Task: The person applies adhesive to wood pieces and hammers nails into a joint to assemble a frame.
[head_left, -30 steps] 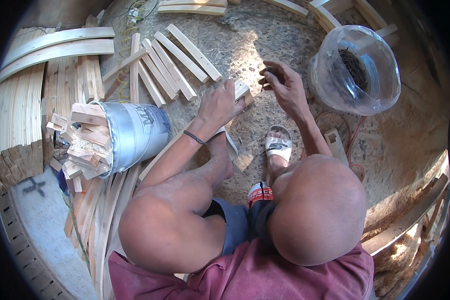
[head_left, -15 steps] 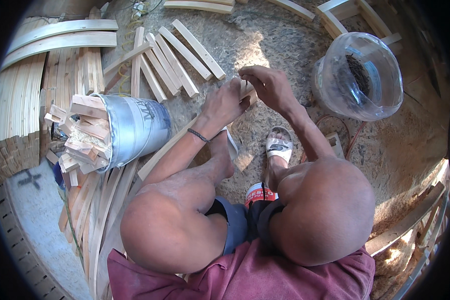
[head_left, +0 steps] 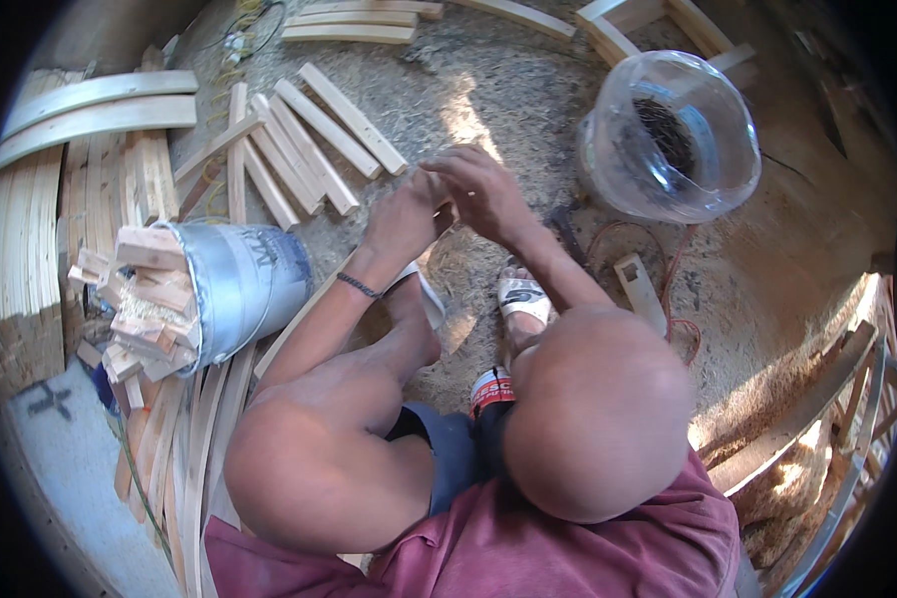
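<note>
My left hand [head_left: 401,217] is closed around the upper part of a long pale wooden strip [head_left: 304,317], which slants up from beside my left leg beneath my forearm. Against it, my right hand [head_left: 478,191] is bent, its fingertips meeting the left fingers. Whatever the right fingers pinch is hidden behind the hands, as is most of the strip's far end. Beyond the left hand, several cut wooden sticks [head_left: 314,149] lie on the ground. Right of my hands stands a cut-open clear plastic container [head_left: 608,164] with dark, thin nail-like pieces [head_left: 665,135] inside.
At left a metal bucket [head_left: 254,284] lies tipped, packed with wood offcuts [head_left: 149,299]. Stacked boards [head_left: 20,234] and curved wooden pieces [head_left: 110,118] are behind it. An orange cord [head_left: 680,284] lies by a pale block [head_left: 640,291] near my right knee. A wooden frame [head_left: 608,38] rests far right.
The whole view has shifted, so the surroundings sit further left. My right hand has turned over the left fingers, covering the strip's end and the thin dark piece seen there before.
</note>
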A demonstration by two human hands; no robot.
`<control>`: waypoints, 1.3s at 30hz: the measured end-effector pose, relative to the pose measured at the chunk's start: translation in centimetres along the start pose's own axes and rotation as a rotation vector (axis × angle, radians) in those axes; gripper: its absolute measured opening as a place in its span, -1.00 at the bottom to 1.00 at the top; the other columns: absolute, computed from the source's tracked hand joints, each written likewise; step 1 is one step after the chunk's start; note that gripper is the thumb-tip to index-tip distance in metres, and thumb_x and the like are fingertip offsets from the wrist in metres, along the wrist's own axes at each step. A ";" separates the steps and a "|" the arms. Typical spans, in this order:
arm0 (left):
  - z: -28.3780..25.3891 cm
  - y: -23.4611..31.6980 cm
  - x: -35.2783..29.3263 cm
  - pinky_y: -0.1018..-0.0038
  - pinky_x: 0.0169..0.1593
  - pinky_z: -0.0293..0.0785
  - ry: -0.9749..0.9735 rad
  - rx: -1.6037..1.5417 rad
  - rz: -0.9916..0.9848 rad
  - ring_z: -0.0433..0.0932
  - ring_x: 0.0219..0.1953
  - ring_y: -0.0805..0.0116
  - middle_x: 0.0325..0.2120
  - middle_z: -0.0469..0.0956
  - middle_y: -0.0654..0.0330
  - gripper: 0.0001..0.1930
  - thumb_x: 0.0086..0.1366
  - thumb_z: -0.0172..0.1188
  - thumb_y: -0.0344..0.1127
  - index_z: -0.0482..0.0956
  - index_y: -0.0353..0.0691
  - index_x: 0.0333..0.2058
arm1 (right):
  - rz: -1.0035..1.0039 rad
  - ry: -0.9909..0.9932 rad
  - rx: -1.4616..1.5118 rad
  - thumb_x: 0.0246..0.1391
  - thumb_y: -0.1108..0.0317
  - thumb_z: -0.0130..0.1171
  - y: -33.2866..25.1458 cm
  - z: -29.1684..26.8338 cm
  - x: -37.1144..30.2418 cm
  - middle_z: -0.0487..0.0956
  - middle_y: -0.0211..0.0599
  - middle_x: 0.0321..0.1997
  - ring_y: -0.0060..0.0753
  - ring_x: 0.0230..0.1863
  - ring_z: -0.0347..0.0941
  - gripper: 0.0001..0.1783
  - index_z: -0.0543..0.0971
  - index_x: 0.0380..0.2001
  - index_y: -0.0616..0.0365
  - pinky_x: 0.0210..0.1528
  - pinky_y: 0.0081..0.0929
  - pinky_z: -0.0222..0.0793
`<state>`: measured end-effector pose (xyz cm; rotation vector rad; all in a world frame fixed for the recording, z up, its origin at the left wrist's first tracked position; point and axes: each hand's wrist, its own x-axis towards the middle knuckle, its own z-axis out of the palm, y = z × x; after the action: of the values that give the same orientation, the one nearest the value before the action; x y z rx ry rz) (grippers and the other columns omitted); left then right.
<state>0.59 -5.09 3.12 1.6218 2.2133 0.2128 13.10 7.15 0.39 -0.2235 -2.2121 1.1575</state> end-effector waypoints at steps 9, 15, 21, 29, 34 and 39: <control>-0.1 1.0 0.2 0.01 -0.08 0.60 -0.039 0.036 -0.168 0.65 -0.16 -0.27 -0.21 0.61 -0.32 -0.40 0.26 0.30 -0.06 0.39 -0.51 0.01 | 0.274 0.327 0.061 0.11 0.31 0.36 -1.1 2.1 -5.9 0.47 0.03 0.22 0.12 0.30 0.37 -0.33 0.42 0.29 0.13 0.31 -0.06 0.35; -1.3 1.1 -0.3 0.04 -0.02 0.57 -0.059 0.039 -0.207 0.62 -0.07 -0.23 -0.17 0.60 -0.29 -0.42 0.24 0.29 -0.08 0.40 -0.48 0.03 | 0.828 -0.079 -0.577 0.08 0.22 0.35 6.6 -3.6 -19.6 0.48 0.12 0.14 0.26 0.16 0.42 -0.34 0.42 0.24 0.12 0.21 0.08 0.36; -0.8 0.9 -0.7 0.02 -0.12 0.61 -0.009 0.025 -0.199 0.67 -0.20 -0.23 -0.24 0.62 -0.26 -0.40 0.28 0.26 0.08 0.42 -0.45 -0.07 | 0.804 -0.112 -0.698 0.10 0.24 0.26 9.1 -4.0 -26.7 0.46 0.26 0.04 0.40 -0.02 0.49 -0.39 0.37 0.20 0.19 -0.01 0.10 0.52; -1.3 1.5 -0.7 0.03 -0.15 0.62 -0.004 0.027 -0.199 0.68 -0.24 -0.22 -0.28 0.63 -0.24 -0.41 0.28 0.27 0.10 0.42 -0.41 -0.12 | 0.931 -0.197 -0.349 0.21 0.25 0.15 7.0 -7.4 -22.4 0.62 0.15 -0.27 0.26 -0.26 0.58 -0.52 0.44 0.12 0.30 -0.17 -0.04 0.51; -0.9 0.8 -1.4 0.03 -0.18 0.66 0.039 0.046 -0.139 0.71 -0.29 -0.14 -0.30 0.65 -0.16 -0.51 0.35 0.20 0.03 0.42 -0.37 -0.13 | 0.877 -0.035 0.243 0.38 0.28 0.04 -6.5 -10.2 -10.3 0.52 -0.20 -0.49 -0.47 -0.43 0.45 -0.63 0.50 0.07 0.36 -0.33 -0.34 0.41; -1.5 1.0 -1.4 0.03 -0.07 0.61 0.007 -0.052 -0.221 0.66 -0.14 -0.20 -0.12 0.61 -0.20 -0.43 0.28 0.25 0.08 0.47 -0.37 -0.06 | 0.755 -0.191 0.053 0.44 0.23 0.00 -9.7 -10.8 -5.4 0.42 -0.28 -0.59 -0.51 -0.51 0.32 -0.65 0.50 0.07 0.28 -0.39 -0.37 0.32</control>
<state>1.22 -5.90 5.11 1.3385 2.3498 0.2117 25.13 6.44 10.18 -1.0280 -2.3187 1.6732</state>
